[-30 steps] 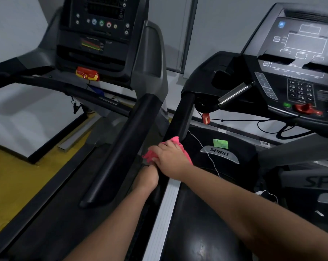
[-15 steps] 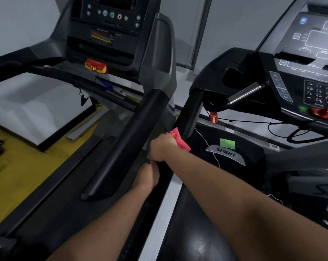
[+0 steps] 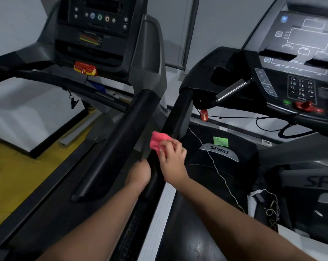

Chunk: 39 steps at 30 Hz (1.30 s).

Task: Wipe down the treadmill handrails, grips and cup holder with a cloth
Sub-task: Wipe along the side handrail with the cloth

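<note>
We are on the handrail step: our right hand (image 3: 173,159) holds the pink cloth (image 3: 160,141) against the black handrail (image 3: 179,115) of the Spirit treadmill (image 3: 220,150), low on the rail's sleeve, and most of the rail runs on above the cloth. We judge the task well short of done, since the silver grip (image 3: 232,90) and the dark cup holder (image 3: 218,74) beside the console (image 3: 300,53) lie well apart from the cloth. The next move, as we read it, calls for a firm slide up the sloped rail toward the console. The cloth should wrap far enough round to reach the underside, and we should take care not to snag the red safety clip (image 3: 204,114) and its cord, which hang just beside the rail's upper end. Our right arm reaches forward and inward over the belt, and the fingers (image 3: 166,147) are curled over the bunched cloth with the thumb hidden. Our left hand (image 3: 139,173) sits just below, at the same rail's lower end. Its fingers drop out of sight, so we cannot tell how it grips.
</note>
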Motion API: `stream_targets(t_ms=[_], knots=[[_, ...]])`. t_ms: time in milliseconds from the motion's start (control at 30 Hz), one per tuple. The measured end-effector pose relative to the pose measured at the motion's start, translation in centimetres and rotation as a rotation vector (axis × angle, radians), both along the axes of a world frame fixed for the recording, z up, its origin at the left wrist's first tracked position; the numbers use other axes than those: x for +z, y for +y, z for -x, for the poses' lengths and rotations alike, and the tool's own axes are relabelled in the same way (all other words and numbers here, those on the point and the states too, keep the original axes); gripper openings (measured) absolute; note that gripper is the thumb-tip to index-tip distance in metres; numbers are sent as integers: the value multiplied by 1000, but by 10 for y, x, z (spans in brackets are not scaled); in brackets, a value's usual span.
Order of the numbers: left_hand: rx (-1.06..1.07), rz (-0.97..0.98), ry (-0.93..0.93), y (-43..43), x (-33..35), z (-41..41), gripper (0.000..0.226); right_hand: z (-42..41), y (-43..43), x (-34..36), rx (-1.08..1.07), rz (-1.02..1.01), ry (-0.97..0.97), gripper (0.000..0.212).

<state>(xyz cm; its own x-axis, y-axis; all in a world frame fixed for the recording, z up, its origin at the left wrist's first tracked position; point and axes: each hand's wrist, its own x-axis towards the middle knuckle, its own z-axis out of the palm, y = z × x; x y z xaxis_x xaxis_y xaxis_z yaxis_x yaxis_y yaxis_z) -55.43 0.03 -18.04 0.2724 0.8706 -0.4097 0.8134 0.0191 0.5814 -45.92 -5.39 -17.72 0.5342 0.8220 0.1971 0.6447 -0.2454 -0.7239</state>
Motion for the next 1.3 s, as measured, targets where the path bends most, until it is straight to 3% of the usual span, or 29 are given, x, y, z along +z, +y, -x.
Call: stream_targets(t_ms=[67,267,400,633,833,1000,1133,1300], knots=[[22,27,-21,-1,1,1,39,0,-2,4,-66,-69,284,20],[23,3,-14,-4,4,2,38,9,10,-3,-318,-283,668,13],[1,-13,-6,-5,6,3,38,3,13,-9,-410,-210,1044,19],[114,63,-112,-3,2,3,35,-11,26,-10,-418,-121,1472,40],[194,127,-195,2,-1,-1,37,-10,28,-6,-351,8,1468,40],[208,157,-218,1,-1,-1,41,-6,22,2,-379,101,1357,32],[227,185,-230,1,-4,-1,41,1,20,1,-456,160,983,42],[256,170,-254,0,-4,-3,37,15,5,12,-440,68,649,36]])
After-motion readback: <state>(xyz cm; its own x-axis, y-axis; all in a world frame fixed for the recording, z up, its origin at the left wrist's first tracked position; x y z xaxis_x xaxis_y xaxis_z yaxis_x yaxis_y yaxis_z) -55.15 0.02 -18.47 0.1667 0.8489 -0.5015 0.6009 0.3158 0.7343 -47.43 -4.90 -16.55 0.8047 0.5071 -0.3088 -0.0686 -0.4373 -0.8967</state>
